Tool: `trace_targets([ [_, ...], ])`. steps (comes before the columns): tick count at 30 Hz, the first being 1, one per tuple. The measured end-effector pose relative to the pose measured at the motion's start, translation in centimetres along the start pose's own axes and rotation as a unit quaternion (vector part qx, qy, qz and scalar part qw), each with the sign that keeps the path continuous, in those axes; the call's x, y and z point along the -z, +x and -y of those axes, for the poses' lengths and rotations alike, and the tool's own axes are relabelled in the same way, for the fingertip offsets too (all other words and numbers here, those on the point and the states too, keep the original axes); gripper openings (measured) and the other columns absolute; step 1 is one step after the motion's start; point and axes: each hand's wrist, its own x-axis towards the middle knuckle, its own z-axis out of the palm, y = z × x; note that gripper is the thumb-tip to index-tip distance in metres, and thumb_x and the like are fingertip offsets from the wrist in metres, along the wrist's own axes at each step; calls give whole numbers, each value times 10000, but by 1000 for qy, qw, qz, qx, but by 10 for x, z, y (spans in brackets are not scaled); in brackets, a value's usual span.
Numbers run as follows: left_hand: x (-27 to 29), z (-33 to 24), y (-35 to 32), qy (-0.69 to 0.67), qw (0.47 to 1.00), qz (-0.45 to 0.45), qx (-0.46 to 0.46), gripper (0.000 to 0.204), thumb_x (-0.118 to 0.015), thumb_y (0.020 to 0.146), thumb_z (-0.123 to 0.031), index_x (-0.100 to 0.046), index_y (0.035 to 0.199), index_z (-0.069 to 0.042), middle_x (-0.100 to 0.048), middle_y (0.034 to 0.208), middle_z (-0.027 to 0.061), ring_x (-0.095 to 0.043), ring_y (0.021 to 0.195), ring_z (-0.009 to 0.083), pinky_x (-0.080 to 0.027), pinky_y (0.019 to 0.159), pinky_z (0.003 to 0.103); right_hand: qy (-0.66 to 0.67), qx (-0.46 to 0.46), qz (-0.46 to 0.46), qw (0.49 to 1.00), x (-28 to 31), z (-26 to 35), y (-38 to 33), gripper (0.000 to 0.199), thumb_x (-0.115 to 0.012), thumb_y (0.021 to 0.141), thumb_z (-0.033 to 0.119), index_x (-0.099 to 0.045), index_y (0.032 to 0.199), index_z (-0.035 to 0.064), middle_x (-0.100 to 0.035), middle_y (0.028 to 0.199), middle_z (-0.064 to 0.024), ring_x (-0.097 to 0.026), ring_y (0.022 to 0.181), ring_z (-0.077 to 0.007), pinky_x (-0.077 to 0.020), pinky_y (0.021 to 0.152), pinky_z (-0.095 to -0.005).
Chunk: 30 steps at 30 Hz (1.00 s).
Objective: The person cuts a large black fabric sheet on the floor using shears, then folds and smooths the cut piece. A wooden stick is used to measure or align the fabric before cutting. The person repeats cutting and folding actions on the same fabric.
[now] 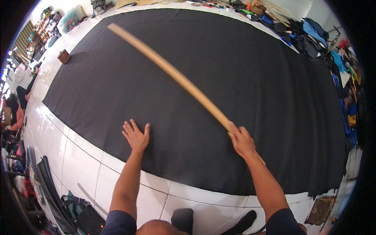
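Note:
A large sheet of black fabric (219, 164) lies spread over the tiled floor in front of me. My left hand (136, 135) rests on it near the close edge, palm down with fingers spread, holding nothing. My right hand (241, 141) is closed around a long flat wooden stick (176, 74) near its close end. From there the stick slants up to the far left across the fabric. Whether it touches the cloth or hovers above cannot be made out. Faint creases and ripples run through the fabric on the right.
A small reddish-brown block (64, 56) sits at the fabric's left edge. Piled cloth scraps (309, 37) line the far right. A brown block (320, 210) lies by the near right corner. A black bag (84, 215) and a thin strip (92, 199) lie at lower left. Someone sits at far left.

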Motion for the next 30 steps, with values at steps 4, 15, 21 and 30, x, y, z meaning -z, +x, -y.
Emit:
trace_targets([
  [4, -9, -2, -4, 34, 999, -17, 6, 881, -473, 939, -603, -284, 1515, 36, -201, 1583, 295, -167, 1488, 418, -91, 1212, 510, -24, 109, 39, 993, -34, 62, 98, 443, -531, 994, 392, -487, 1434, 365, -544, 1030, -101, -595, 972, -287, -534, 822, -454],
  [15, -1, -5, 1, -1, 1000, -13, 17, 866, -567, 889, -545, -334, 1499, 24, -226, 1575, 289, -176, 1486, 419, -98, 1212, 515, -60, -12, 41, 997, -62, 63, 347, 511, -522, 997, 422, -386, 1489, 396, -601, 1145, -171, -616, 1070, -388, -505, 908, -513],
  [21, 4, -9, 5, -2, 1000, 13, 26, 858, -581, 885, -521, -324, 1506, 13, -217, 1580, 280, -165, 1492, 411, -87, 1217, 504, 23, -3, -21, 1000, -17, 142, 431, 534, -515, 995, 393, -401, 1494, 242, -635, 1143, -272, -612, 1083, -448, -503, 916, -530],
  [30, 10, -9, 4, -7, 999, 25, 23, 841, -624, 883, -434, -300, 1509, 24, -198, 1583, 283, -150, 1491, 420, -92, 1214, 527, -121, 19, -31, 992, -45, 23, 145, 468, -545, 983, 272, -481, 1447, 278, -539, 1074, -160, -572, 961, -354, -540, 767, -473],
])
